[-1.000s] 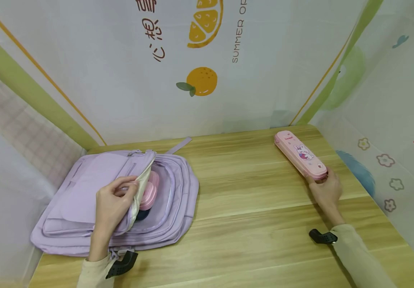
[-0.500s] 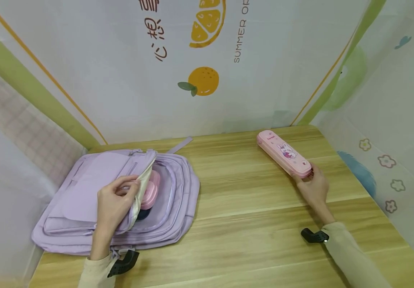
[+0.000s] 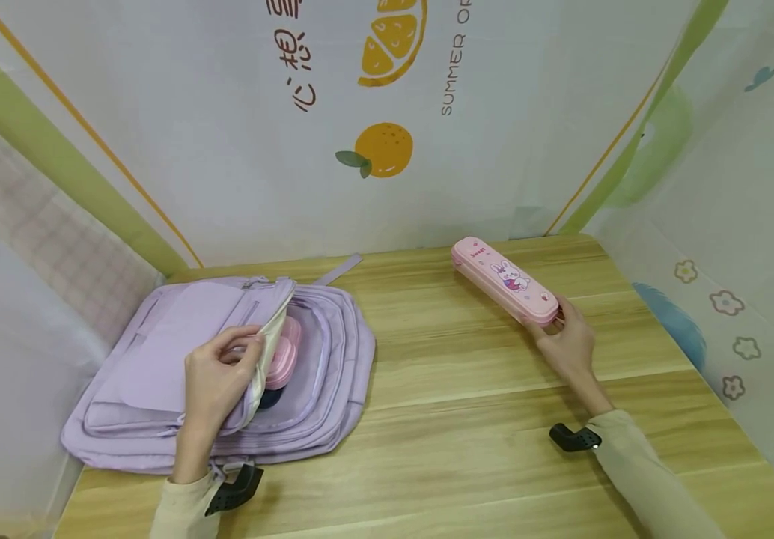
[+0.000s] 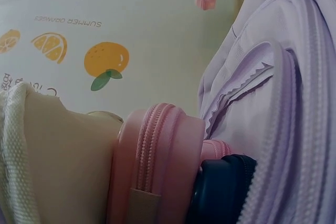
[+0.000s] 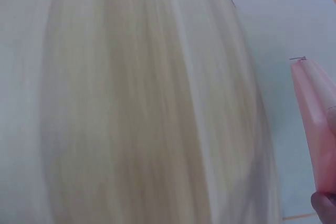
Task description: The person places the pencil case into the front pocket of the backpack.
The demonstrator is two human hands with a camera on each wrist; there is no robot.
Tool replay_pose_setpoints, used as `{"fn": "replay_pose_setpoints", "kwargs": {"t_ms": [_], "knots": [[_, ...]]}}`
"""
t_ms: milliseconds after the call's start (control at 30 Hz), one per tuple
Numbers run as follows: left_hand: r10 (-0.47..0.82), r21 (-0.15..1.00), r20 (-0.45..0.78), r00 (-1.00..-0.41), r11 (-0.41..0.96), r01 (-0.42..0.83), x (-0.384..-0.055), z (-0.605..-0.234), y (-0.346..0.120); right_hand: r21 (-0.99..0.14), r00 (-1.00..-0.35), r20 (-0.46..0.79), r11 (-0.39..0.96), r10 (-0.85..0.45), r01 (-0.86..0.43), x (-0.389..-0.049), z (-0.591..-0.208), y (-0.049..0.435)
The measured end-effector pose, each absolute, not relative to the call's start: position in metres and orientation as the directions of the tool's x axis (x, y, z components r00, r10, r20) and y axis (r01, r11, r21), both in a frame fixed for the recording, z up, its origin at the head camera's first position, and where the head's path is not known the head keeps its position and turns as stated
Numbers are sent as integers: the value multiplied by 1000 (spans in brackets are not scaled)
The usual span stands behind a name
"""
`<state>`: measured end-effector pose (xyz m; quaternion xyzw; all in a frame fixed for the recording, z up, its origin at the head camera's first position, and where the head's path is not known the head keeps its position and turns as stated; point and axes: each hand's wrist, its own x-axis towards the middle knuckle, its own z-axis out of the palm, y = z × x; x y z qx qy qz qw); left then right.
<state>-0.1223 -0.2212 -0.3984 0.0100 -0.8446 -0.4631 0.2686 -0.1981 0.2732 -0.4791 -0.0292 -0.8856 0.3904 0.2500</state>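
A lilac backpack (image 3: pixel 151 359) lies flat on the left side of the table, its front compartment unzipped. My left hand (image 3: pixel 215 378) pinches the edge of the cream-lined flap (image 3: pixel 262 367) and holds it up. Inside the compartment sit a pink zipped case (image 4: pixel 178 156) and a dark blue item (image 4: pixel 218 187), partly hidden. My right hand (image 3: pixel 569 344) grips the near end of a pink pencil case (image 3: pixel 504 281) printed with a white rabbit. That case is tilted, and appears raised off the table. Only its pink side and a fingertip (image 5: pixel 324 205) show in the right wrist view.
The wooden table (image 3: pixel 421 449) stretches between the backpack and the right hand. A white curtain (image 3: pixel 495 165) with orange prints hangs behind the table's far edge. A lilac strap (image 3: pixel 341 269) sticks out past the backpack's far side.
The right hand has carried the pink pencil case leftwards, towards the backpack. The left hand keeps hold of the flap, with almost no movement.
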Motion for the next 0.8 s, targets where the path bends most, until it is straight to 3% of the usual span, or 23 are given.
{"fn": "replay_pose_setpoints", "kwargs": {"t_ms": [800], "knots": [[-274, 800, 441, -855, 552, 236, -123, -399, -222, -760, -901, 434, 536, -2, -367, -200, -472, 209]]}}
